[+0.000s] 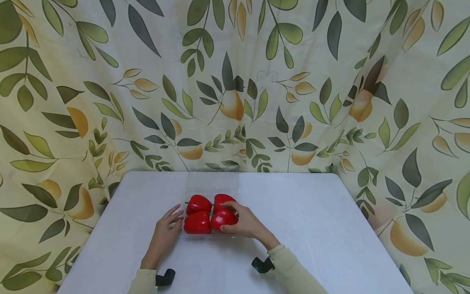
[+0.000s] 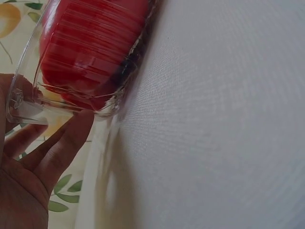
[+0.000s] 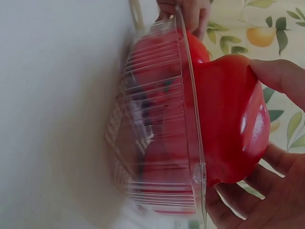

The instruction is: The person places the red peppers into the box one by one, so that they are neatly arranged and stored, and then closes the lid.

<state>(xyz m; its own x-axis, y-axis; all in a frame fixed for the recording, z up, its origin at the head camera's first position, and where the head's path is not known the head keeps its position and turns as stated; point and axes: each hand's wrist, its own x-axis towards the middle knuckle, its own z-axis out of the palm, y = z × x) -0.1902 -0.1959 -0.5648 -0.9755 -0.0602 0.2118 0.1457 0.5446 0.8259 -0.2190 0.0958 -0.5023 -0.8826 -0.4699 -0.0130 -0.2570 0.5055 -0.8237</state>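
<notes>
Several red bell peppers [image 1: 197, 223] fill a clear plastic container [image 1: 198, 235] on the white table. My right hand [image 1: 247, 221] grips the front right pepper [image 1: 222, 219] between thumb and fingers; in the right wrist view that pepper [image 3: 231, 119] stands above the container's rim [image 3: 193, 102]. At the container's left side is my left hand [image 1: 166, 232]. The left wrist view shows the left hand [image 2: 45, 157] with fingers extended, touching the container's edge [image 2: 28, 112], thumb at its corner.
The container's clear lid [image 1: 212, 181] lies folded back behind it. The white table [image 1: 301, 212] extends on both sides, and a leaf-and-fruit patterned cloth [image 1: 279, 81] hangs behind and at both sides.
</notes>
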